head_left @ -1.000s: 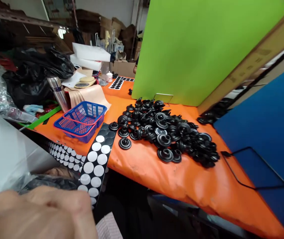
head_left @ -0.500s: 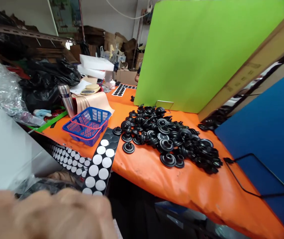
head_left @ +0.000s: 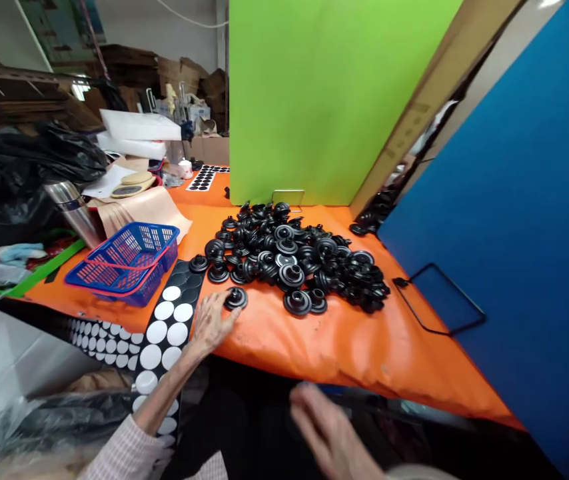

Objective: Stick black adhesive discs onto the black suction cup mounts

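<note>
My left hand (head_left: 212, 321) reaches over the table's front edge, its thumb and fingers closed round the rim of a black stepped disc with a central stem (head_left: 236, 297). That disc lies on the orange cover, a little apart from a large heap of similar black discs (head_left: 291, 276). Under my left forearm runs a black strip with round white stickers (head_left: 151, 356), hanging over the edge. Low in the view, in front of the table, my right hand (head_left: 332, 430) is slightly blurred. Its fingers are stretched out and nothing shows in them.
A blue basket with red handles (head_left: 129, 283) stands to the left, with a steel flask (head_left: 75, 212) behind it. A green panel (head_left: 314, 100) rises at the back and a blue panel (head_left: 514, 220) at the right. A black wire stand (head_left: 457, 331) juts from the blue panel.
The view has swung right and down. My left hand has come onto a single disc at the table's front. Both hands now show; earlier only one blurred hand filled the lower left.
</note>
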`<state>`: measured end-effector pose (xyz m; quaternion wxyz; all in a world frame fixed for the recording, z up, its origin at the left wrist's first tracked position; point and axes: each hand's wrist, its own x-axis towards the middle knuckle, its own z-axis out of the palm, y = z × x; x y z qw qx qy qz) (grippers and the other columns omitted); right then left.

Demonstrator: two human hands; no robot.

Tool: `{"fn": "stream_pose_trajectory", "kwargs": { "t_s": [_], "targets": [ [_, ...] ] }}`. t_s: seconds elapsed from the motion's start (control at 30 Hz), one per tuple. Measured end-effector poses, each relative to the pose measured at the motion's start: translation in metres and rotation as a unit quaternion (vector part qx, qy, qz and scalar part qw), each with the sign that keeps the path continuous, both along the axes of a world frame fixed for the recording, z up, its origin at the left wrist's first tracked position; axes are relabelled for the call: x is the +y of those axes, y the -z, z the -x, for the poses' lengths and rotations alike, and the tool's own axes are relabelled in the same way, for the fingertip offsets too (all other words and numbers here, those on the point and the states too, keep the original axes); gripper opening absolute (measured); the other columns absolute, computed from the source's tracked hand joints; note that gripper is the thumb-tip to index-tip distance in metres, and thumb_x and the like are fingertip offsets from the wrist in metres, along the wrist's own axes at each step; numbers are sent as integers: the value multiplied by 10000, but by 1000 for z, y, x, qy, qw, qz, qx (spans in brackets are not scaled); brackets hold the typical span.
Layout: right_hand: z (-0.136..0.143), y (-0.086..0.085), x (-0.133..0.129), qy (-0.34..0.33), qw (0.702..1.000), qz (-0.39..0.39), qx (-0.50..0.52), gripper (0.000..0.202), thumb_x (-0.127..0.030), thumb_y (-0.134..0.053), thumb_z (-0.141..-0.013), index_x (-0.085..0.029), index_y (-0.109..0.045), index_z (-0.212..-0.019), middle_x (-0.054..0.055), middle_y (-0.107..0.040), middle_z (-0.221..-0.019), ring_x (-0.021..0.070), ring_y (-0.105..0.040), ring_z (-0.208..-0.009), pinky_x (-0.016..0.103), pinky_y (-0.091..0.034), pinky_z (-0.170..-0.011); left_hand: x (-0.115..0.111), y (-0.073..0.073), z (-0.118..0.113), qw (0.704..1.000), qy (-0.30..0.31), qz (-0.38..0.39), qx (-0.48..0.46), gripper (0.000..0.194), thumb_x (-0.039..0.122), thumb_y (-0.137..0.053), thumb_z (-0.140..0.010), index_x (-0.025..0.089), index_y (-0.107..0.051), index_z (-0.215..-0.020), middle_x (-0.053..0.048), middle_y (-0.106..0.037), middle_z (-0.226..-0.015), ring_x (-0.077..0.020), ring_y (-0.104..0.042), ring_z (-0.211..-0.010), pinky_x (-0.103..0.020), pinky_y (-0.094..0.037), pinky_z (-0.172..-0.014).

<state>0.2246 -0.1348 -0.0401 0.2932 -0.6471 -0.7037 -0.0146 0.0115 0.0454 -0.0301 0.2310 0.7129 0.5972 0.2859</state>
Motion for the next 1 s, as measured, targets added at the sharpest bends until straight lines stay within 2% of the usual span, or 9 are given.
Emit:
{"fn": "stream_pose_trajectory", "kwargs": {
  "t_s": [0.1,0.2,0.3,0.43,0.57,0.7,0.83,0.93,1.0],
  "targets": [
    [-20,-11,87,-14,998,17,62,295,-370,-368,-967,-247,-566,-1149,83,-608,-1004,204,-624,-812,338,-530,-740,-16,7,-10,999,12,-18,28,366,306,-555,-815,183,-610,-1154,-111,-627,-1068,-283,-546,-1065,-462,-410,-983],
    [-31,-25,169,50,995,-15,89,446,-339,-354,-948,-113,-425,-1326,171,-516,-1115,241,-589,-898,384,-504,-814,-40,10,-1,992,-4,-85,96,370,295,-510,-852,190,-594,-1196,-133,-601,-1138,-291,-532,-1108,-474,-394,-998],
    [-33,-35,214,44,999,8,23,407,-321,-419,-909,-83,-533,-1219,174,-537,-1036,293,-545,-958,422,-475,-848,-63,11,26,969,-64,-143,190,354,310,-497,-870,185,-613,-1180,-181,-536,-1268,-355,-437,-1252,-546,-340,-1025],
    [-22,-33,209,14,1000,9,2,315,-310,-425,-909,-121,-600,-1090,152,-560,-969,306,-516,-967,438,-451,-871,-75,8,74,942,-197,-122,244,429,408,-494,-875,172,-590,-1220,-204,-494,-1302,-401,-414,-1252,-588,-353,-991],
    [-1,-15,170,-9,999,-41,0,332,-363,-398,-928,-132,-589,-1071,155,-572,-954,307,-518,-951,452,-449,-852,-68,12,111,945,-290,-6,152,598,495,-472,-859,101,-485,-1308,-222,-526,-1235,-379,-516,-1142,-529,-445,-913],
    [7,-5,152,-24,983,-3,181,339,-443,-414,-913,-174,-604,-991,123,-616,-947,261,-562,-897,415,-464,-820,-66,17,123,963,-260,38,57,602,493,-509,-833,141,-447,-1318,-161,-579,-1180,-306,-569,-1097,-450,-459,-934],
    [3,-18,158,-17,902,112,417,376,-561,-489,-848,-208,-613,-892,21,-590,-745,173,-531,-678,324,-471,-677,-70,1,101,952,-268,-114,93,464,438,-529,-831,143,-559,-1189,-153,-579,-1104,-311,-564,-1042,-477,-451,-915],
    [4,-26,158,-35,835,163,525,431,-620,-510,-814,-201,-605,-849,-17,-531,-666,138,-488,-593,296,-465,-620,-65,-19,70,982,-143,-123,-23,275,367,-481,-880,174,-627,-1011,-72,-631,-913,-197,-613,-815,-338,-511,-780],
    [5,-24,152,-39,842,159,514,444,-615,-522,-812,-195,-623,-912,1,-574,-711,149,-521,-627,307,-479,-644,-57,-28,52,992,-71,-88,-52,237,328,-474,-893,179,-638,-977,-55,-650,-879,-171,-617,-777,-297,-510,-748]
  ]
}}
